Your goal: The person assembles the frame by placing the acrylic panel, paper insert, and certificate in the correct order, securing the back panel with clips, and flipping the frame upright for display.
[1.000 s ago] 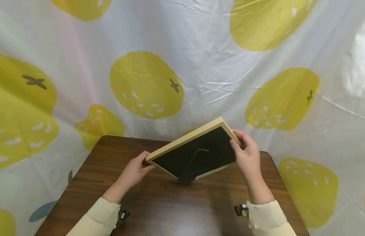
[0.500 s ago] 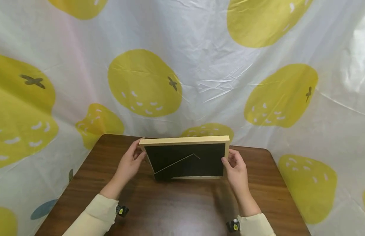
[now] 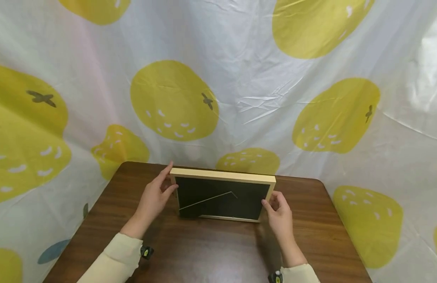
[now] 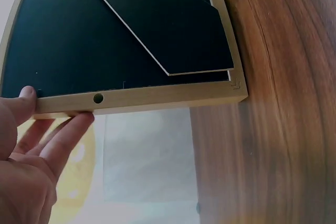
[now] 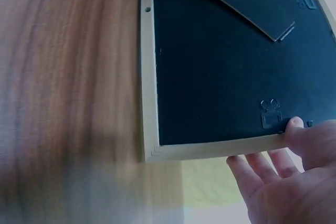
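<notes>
A picture frame with a pale wooden border stands on its long edge over the table, its black back facing me. A slanted stand flap lies close against that back. My left hand pinches the left end, thumb on the back side and fingers along the outer edge. At the right end, my right hand holds the border between its thumb and fingers. Small metal hangers sit on the backing. The front of the picture frame is hidden.
The brown wood table extends in front of and beside the picture frame. Close behind its far edge hangs a white curtain with yellow fruit prints. Each pale sleeve has a small dark device at the cuff.
The picture frame was tilted with its right end high; it has come level and lower, with its right end now slightly nearer me. Both hands kept hold, the right one moving down and left.
</notes>
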`<move>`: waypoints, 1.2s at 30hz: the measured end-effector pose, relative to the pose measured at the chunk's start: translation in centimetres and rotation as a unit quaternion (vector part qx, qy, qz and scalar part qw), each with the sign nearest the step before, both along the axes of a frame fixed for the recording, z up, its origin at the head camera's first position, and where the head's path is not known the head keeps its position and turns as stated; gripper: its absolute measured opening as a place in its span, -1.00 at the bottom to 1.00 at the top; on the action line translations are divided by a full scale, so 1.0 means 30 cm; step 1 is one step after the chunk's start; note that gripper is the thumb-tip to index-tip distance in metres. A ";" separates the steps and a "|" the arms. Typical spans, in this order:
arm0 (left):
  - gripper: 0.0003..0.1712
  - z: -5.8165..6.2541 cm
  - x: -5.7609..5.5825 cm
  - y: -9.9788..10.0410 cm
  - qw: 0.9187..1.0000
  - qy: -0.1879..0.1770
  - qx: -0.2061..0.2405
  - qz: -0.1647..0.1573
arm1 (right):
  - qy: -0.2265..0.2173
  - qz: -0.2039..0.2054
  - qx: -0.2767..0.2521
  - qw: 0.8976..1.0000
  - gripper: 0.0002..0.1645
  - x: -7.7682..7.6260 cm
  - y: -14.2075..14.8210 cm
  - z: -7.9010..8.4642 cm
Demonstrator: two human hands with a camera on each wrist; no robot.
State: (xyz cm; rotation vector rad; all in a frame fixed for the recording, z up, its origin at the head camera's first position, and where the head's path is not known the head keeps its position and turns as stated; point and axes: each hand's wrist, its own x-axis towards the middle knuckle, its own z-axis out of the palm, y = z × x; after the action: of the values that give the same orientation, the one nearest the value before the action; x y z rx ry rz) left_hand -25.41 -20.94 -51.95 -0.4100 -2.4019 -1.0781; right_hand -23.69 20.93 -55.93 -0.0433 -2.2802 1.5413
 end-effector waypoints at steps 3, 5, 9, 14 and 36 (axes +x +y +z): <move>-0.06 0.002 0.003 -0.001 0.999 0.033 -0.019 -0.009 | -0.010 0.002 0.004 1.000 -0.70 0.005 -0.001 -0.015; -0.09 0.005 0.003 0.000 0.998 0.049 -0.029 -0.020 | -0.012 0.001 0.003 1.000 -0.69 0.007 -0.001 -0.023; -0.15 0.001 -0.004 0.002 0.996 0.066 -0.047 -0.024 | 0.001 -0.006 0.015 1.000 -0.67 0.015 -0.009 -0.032; -0.17 0.002 -0.016 0.004 0.996 0.069 -0.056 -0.023 | 0.177 -0.069 0.032 0.981 -0.65 0.058 -0.055 -0.022; -0.16 0.022 0.016 -0.017 0.995 0.066 -0.066 -0.031 | 0.063 0.125 0.476 0.868 -0.22 0.099 -0.433 0.040</move>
State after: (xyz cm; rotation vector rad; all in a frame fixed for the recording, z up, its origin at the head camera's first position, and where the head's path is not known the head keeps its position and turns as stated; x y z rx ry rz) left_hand -24.94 -21.44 -51.29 -0.5852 -2.3627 -0.8918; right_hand -20.73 7.94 -54.74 0.6134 -2.7383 0.3293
